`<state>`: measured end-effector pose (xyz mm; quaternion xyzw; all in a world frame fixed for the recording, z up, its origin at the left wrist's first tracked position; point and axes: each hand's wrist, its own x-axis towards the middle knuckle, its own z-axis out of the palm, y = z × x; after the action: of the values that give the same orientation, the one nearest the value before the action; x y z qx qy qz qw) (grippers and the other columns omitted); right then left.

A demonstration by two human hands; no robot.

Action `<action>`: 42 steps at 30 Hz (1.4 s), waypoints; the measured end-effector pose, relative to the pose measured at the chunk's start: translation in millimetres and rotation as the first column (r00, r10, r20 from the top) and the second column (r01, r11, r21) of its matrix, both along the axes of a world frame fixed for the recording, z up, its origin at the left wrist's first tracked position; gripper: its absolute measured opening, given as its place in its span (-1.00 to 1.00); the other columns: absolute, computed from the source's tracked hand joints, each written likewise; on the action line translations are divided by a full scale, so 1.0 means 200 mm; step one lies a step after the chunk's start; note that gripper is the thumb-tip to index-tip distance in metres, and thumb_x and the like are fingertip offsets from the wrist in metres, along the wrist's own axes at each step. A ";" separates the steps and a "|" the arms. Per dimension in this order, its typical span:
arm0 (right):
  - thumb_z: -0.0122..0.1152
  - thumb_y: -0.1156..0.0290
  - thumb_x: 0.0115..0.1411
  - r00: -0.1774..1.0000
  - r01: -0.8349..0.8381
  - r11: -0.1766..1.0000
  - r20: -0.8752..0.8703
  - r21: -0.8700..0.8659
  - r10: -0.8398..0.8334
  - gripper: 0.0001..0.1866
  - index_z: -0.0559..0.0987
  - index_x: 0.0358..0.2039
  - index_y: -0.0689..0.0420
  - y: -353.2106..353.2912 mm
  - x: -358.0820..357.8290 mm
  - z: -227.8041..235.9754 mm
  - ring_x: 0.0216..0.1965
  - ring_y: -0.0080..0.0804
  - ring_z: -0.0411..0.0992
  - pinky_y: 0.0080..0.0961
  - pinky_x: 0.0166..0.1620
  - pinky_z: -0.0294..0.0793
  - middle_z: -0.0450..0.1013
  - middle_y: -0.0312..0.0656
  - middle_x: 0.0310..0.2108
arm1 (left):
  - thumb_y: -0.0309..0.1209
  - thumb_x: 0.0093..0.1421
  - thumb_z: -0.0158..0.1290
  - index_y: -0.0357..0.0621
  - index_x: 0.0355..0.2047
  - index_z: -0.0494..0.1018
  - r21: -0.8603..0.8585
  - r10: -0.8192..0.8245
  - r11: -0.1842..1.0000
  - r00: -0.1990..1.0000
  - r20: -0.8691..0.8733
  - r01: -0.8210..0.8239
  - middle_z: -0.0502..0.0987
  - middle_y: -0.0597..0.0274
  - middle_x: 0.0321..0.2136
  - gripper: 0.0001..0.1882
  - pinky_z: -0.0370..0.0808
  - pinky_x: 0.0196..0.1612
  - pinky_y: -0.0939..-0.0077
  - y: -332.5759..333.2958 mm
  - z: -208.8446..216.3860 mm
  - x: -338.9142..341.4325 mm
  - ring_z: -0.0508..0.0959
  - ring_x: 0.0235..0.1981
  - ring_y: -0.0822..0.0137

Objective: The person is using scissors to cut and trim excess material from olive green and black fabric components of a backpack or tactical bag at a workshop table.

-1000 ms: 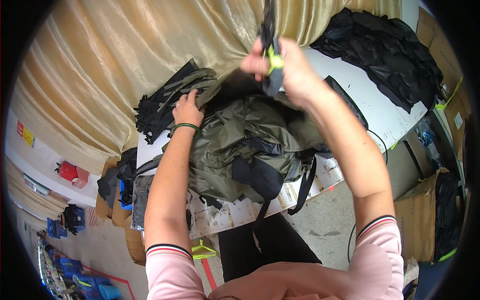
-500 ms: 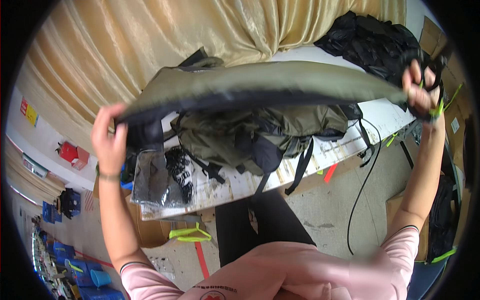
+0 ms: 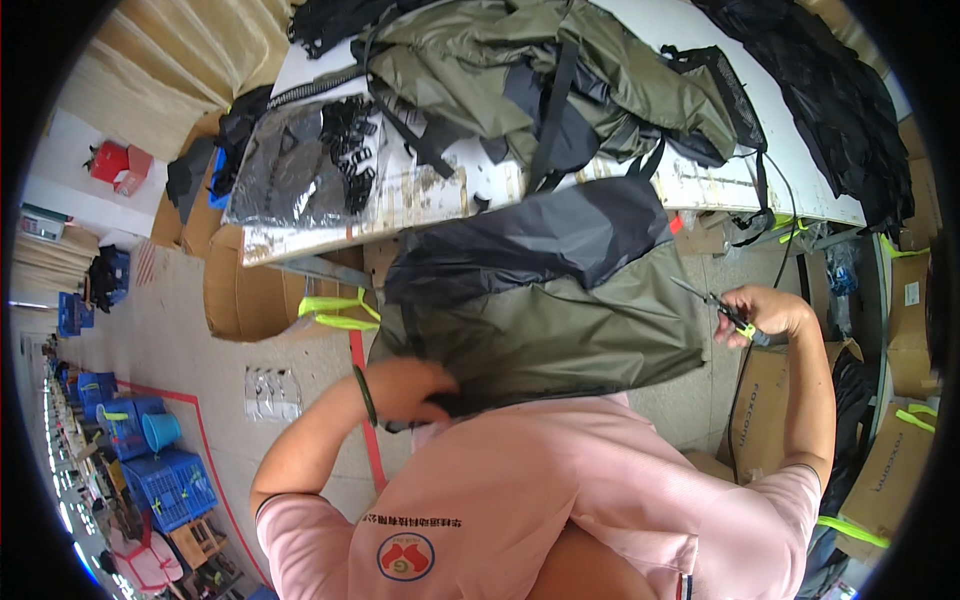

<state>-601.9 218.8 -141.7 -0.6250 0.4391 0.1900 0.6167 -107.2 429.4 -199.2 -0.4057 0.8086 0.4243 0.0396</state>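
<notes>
We're holding lime-and-black snips (image 3: 738,324) in our right hand (image 3: 766,311); our left hand (image 3: 410,388) is blurring at the near-left corner of the olive-black fabric piece (image 3: 560,320), can't tell its grip. Fabric's lying between our torso (image 3: 510,460) and the tabletop (image 3: 660,20).

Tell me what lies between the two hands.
In the head view, green and black fabric spreads between the left hand and the right hand, whose snips point toward it.

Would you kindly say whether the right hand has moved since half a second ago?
Yes: against the white table, the right hand has moved left and downward in view.
</notes>
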 end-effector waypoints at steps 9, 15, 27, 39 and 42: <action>0.10 0.82 0.00 0.918 0.124 0.989 0.388 -0.077 -0.085 -0.71 0.34 -0.29 0.23 0.05 0.71 -0.26 -0.10 -0.41 0.44 -0.49 -0.03 0.53 0.42 -0.21 -0.18 | -0.33 -0.01 0.22 -0.15 -0.29 0.48 -0.394 0.491 0.766 0.858 -0.151 -0.508 0.49 0.11 -0.39 -0.72 0.41 -0.19 0.29 -0.26 -0.14 0.23 0.48 -0.26 0.07; 0.26 0.62 -0.07 0.971 -0.064 0.659 0.107 -0.750 0.216 -0.65 0.35 -0.26 0.16 0.05 0.86 -0.61 -0.31 -0.09 0.48 -0.29 -0.21 0.46 0.48 -0.08 -0.38 | -0.37 -0.09 0.27 -0.14 -0.34 0.48 -0.359 0.504 0.785 0.858 -0.104 -0.505 0.47 0.11 -0.31 -0.71 0.40 -0.16 0.29 -0.21 -0.39 0.32 0.44 -0.23 0.04; 0.04 0.84 -0.05 0.904 0.283 0.709 0.426 -0.645 0.027 -0.68 0.37 -0.28 0.21 -0.06 0.75 -0.71 -0.22 -0.46 0.50 -0.50 -0.18 0.49 0.42 -0.27 -0.39 | -0.52 -0.08 0.24 -0.18 -0.42 0.37 -0.088 0.637 0.741 0.739 -0.219 -0.666 0.45 0.18 -0.45 -0.74 0.40 -0.22 0.43 -0.15 -0.44 0.40 0.45 -0.34 0.20; 0.02 0.88 -0.04 0.914 0.289 0.864 0.388 -0.412 -0.121 -0.67 0.33 -0.33 0.16 -0.14 0.71 -0.76 -0.35 -0.56 0.35 -0.55 -0.22 0.43 0.33 -0.36 -0.41 | -0.50 -0.01 0.27 -0.17 -0.35 0.36 0.286 0.713 0.698 0.600 -0.362 -0.657 0.38 0.42 -0.46 -0.71 0.36 -0.28 0.65 -0.11 -0.44 0.38 0.36 -0.39 0.55; 0.18 0.74 -0.02 0.963 0.154 0.814 0.270 -0.561 0.003 -0.72 0.33 -0.35 0.18 -0.15 0.68 -0.72 -0.40 -0.54 0.35 -0.53 -0.26 0.42 0.33 -0.27 -0.48 | -0.49 0.01 0.26 -0.16 -0.37 0.38 0.422 0.759 0.651 0.522 -0.389 -0.631 0.37 0.50 -0.48 -0.74 0.32 -0.32 0.71 -0.10 -0.47 0.36 0.33 -0.41 0.64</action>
<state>-465.0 188.2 -286.2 -0.7834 0.4167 -0.0597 0.4573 -35.5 409.4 -293.8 -0.5529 0.4987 0.5887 -0.3147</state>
